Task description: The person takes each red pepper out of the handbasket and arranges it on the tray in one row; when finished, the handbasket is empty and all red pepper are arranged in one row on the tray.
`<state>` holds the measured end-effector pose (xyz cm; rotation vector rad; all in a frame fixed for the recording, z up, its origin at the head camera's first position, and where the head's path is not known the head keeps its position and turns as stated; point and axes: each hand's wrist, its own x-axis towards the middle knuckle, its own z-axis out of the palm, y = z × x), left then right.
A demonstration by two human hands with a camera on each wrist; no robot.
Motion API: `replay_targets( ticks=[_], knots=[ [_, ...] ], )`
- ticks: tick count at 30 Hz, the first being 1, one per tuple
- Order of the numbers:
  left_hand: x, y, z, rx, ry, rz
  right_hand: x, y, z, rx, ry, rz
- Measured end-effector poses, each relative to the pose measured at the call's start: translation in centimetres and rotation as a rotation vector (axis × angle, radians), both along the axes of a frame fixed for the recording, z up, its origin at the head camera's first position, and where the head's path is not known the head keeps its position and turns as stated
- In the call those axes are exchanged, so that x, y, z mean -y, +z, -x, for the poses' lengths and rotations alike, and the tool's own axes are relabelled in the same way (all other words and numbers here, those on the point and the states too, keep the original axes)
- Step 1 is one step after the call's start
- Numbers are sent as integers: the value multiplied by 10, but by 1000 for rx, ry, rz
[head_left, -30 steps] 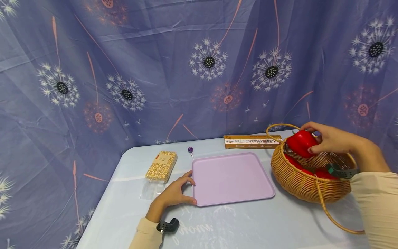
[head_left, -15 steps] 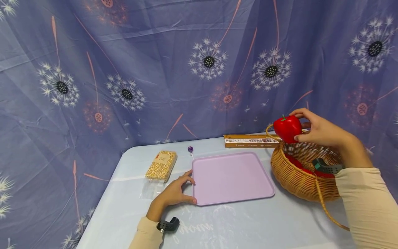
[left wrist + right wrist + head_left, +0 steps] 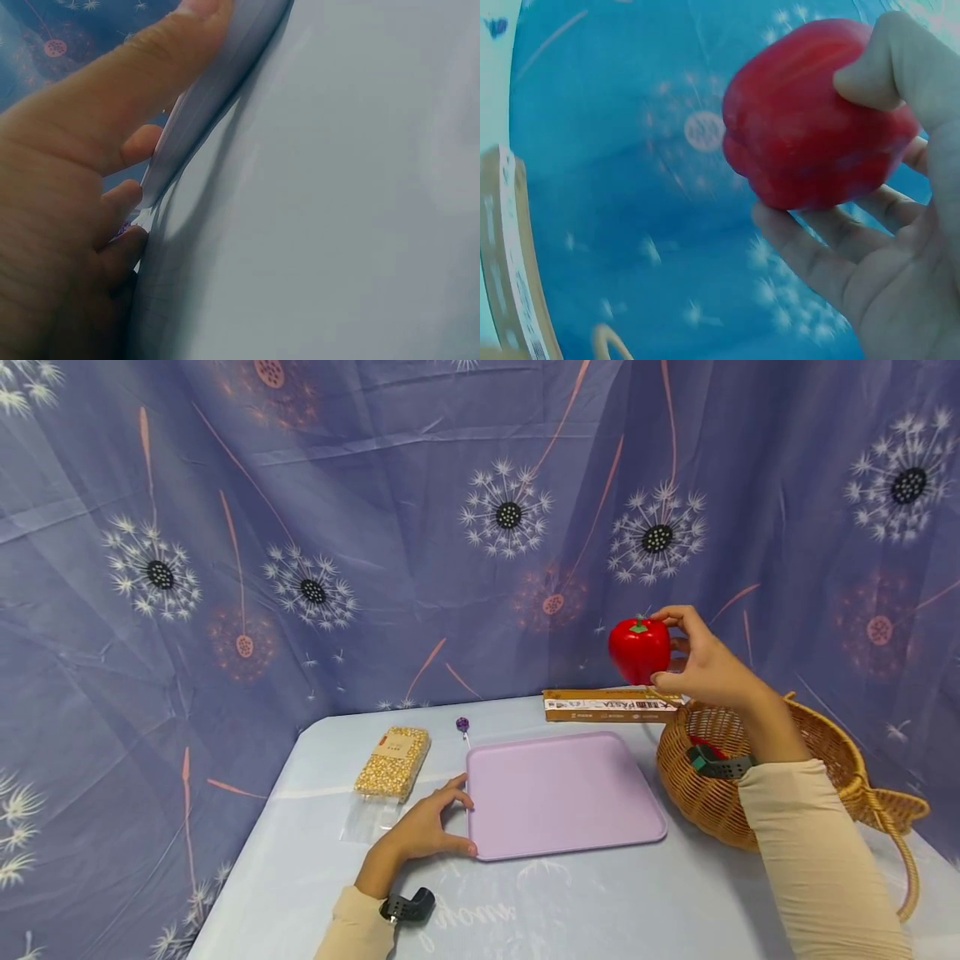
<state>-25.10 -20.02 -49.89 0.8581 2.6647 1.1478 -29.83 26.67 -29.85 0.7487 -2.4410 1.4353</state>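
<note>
A red bell pepper [image 3: 640, 650] with a short green stem is up in the air above the pasta box. My right hand [image 3: 697, 660] holds it from the right side, the thumb [image 3: 870, 75] on one face and the fingers [image 3: 810, 255] on the opposite one. At the left side of a pale purple tray [image 3: 566, 793] lies my left hand [image 3: 420, 827], its thumb and fingertips spread along the tray's edge. The left wrist view shows its thumb [image 3: 142, 82] along the tray rim. A wicker basket [image 3: 712, 810] stands below my right forearm, with something red partly visible inside.
Behind the tray lies a long brown pasta box [image 3: 611, 704]. A purple-topped lollipop [image 3: 462, 725] is near the tray's back left corner. Farther left is a packet of yellow kernels [image 3: 392, 764], with a clear plastic bag [image 3: 371, 818] in front. A patterned curtain [image 3: 420, 543] hangs behind.
My right hand has lifted the red bell pepper out of the basket and carried it up and left. The basket's handle has swung down to the right. My left hand stays at the tray.
</note>
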Motion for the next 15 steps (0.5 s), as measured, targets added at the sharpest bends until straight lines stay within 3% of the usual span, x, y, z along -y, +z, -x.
replay_targets(
  ticks=[7, 15],
  knots=[
    [0, 1, 0, -4, -6, -6, 38, -12, 18, -35, 69, 90],
    [-1, 3, 0, -6, -2, -11, 88, -49, 42, -66, 148, 171]
  ],
)
